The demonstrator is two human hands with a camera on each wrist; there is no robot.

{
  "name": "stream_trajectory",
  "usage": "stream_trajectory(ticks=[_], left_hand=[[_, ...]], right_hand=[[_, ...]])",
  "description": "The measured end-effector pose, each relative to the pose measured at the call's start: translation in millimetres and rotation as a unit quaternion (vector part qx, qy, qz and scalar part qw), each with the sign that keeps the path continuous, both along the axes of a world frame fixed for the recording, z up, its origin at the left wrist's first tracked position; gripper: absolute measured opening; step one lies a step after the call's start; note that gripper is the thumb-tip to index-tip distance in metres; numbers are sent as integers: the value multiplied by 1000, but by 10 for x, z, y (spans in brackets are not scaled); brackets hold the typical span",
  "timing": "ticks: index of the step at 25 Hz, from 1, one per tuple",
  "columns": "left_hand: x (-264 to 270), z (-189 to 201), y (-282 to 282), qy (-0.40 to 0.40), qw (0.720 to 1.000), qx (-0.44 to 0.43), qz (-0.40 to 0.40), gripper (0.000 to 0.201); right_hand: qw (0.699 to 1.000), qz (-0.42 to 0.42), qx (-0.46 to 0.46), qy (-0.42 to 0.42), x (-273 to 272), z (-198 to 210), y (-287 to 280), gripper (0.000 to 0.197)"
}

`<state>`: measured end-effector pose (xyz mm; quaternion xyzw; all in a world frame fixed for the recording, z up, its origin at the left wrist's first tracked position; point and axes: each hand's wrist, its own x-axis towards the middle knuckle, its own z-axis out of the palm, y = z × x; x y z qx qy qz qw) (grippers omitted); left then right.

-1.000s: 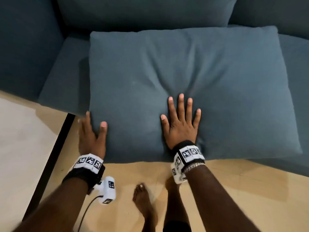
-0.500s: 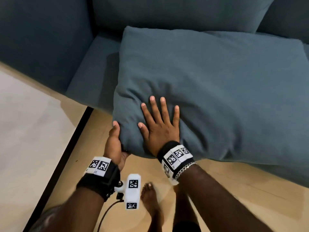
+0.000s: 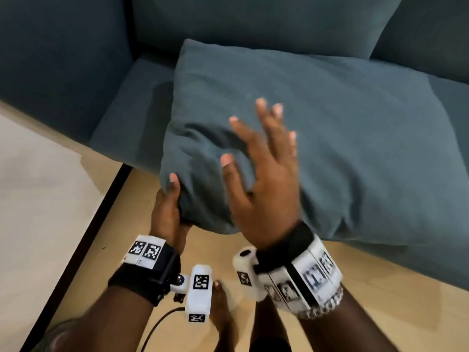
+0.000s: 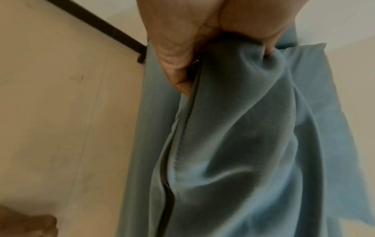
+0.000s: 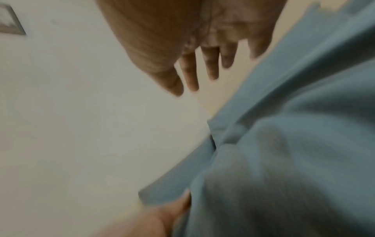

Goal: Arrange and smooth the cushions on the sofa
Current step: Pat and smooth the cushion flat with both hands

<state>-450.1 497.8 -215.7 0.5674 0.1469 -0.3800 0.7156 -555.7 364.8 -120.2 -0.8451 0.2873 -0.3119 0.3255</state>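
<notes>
Under the left hand (image 3: 168, 212), fingers and thumb pinch the near corner of the cushion (image 3: 342, 138), which lies on the sofa (image 3: 121, 115) seat beyond. Right of it, the right hand (image 3: 261, 179) hangs splayed above the fabric, holding nothing. A hard tug could drag the cushion off the seat edge.

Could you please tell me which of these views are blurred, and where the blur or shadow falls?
Head view: the raised right hand is motion-smeared, the cushion sharp, shadowing the sofa seat. Right wrist view: blurred throughout, fingers soft. Left wrist view: fairly sharp, folds shaded under the gripping left hand.
</notes>
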Motion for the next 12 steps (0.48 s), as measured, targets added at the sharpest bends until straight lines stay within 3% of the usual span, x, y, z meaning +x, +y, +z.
stream_trajectory(ticks=[1,2,4,5,6,7,8,9,10,11,12], left_hand=[[-50,63,-24,9,1000,-24,9,72],[-99,127,-42,16,998,-46,29,74],[-183,211,-99,13,995,-85,58,70],[-231,251,-142,7,994,-91,61,68],[-239,264,-156,8,994,-91,59,69],[-206,272,-173,9,994,-89,58,73],[-189,212,-164,5,994,-87,70,80],[-219,208,-165,5,993,-89,77,85],[-256,200,-229,5,992,-91,85,82],[-318,216,-291,6,992,-85,94,68],[-394,238,-366,12,991,-85,101,54]], right_hand=[[993,-80,-46,-69,-153,83,-41,48],[985,-114,-103,-73,-289,-23,-112,52],[972,-66,-158,163,-415,-434,-199,63],[950,-9,-112,291,-448,-679,-236,65],[931,24,-62,358,-474,-827,-318,66],[927,58,-20,369,-454,-759,-421,65],[956,69,6,284,-443,-612,-546,61],[987,34,5,160,-487,-390,-611,55],[998,-37,-24,49,-572,-171,-696,52],[991,-112,-63,-26,-687,-66,-759,52],[981,-161,-101,-33,-800,-170,-872,55]])
